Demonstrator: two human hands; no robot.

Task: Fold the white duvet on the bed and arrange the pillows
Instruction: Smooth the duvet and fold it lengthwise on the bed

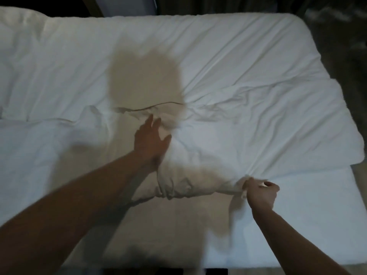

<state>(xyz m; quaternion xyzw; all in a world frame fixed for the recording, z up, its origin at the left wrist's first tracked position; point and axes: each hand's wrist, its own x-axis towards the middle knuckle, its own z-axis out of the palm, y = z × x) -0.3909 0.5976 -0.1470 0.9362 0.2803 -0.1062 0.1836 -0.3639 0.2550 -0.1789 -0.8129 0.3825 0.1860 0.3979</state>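
Note:
The white duvet (228, 72) lies spread and creased over most of the bed, with a bunched, rolled fold along its near edge in the middle. My left hand (151, 137) lies flat on that fold with straight fingers pointing away from me. My right hand (260, 192) grips a gathered corner of the duvet at the near right, fingers curled round the cloth. A white pillow (17, 18) shows at the far left corner, partly under the duvet's edge.
The bare white mattress sheet (309, 215) shows near me and to the right. The bed's right edge (357, 147) drops to a dark floor. Dark curtains and a wooden frame stand behind the far edge. My head's shadow falls on the duvet's middle.

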